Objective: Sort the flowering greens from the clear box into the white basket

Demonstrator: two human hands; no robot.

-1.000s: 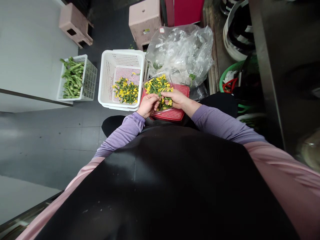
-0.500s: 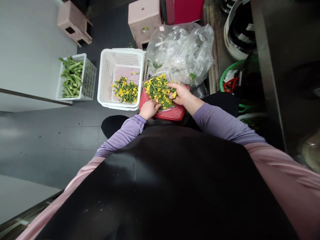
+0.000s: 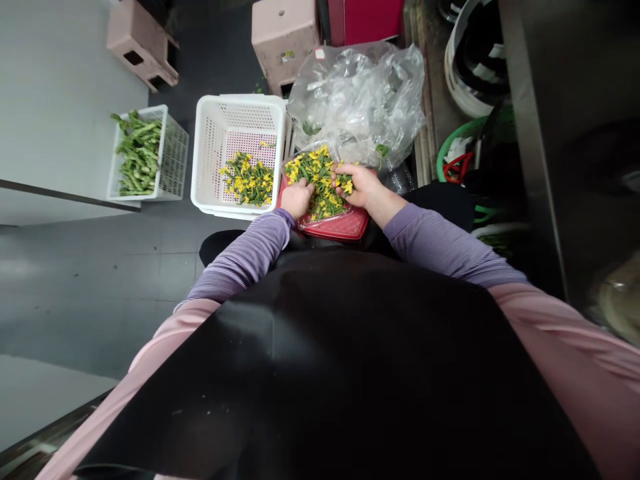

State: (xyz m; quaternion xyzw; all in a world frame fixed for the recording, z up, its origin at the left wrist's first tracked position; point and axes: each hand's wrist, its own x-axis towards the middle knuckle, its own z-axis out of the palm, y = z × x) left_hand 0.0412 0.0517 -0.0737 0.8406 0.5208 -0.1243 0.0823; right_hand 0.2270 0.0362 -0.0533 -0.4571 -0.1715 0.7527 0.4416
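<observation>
A heap of small green buds with yellow flowers (image 3: 325, 193) lies in a clear plastic tray on a red, quilted-looking surface (image 3: 345, 230) in front of me. My right hand (image 3: 364, 187) is over the right side of the heap, its fingers closed around a few yellow-flowered buds (image 3: 346, 184). At the left side of the heap, my left hand (image 3: 298, 199) has its fingers pinched together among the buds; what lies between the fingertips is hidden. To the left stands a white perforated basket (image 3: 200, 153) with more yellow-flowered buds (image 3: 250, 180) on its bottom.
Behind the tray lies a crumpled clear plastic bag (image 3: 360, 93). A smaller white basket (image 3: 175, 157) of thick green stems (image 3: 140, 157) stands at far left. Pink stools (image 3: 285, 40) are at the back. A green basket (image 3: 443, 157) and a steel edge (image 3: 533, 120) are on the right.
My left hand has moved from the tray's near edge up into the left of the heap, fingers now pinched. My right hand stays nearly in place with its buds. The view has shifted slightly.
</observation>
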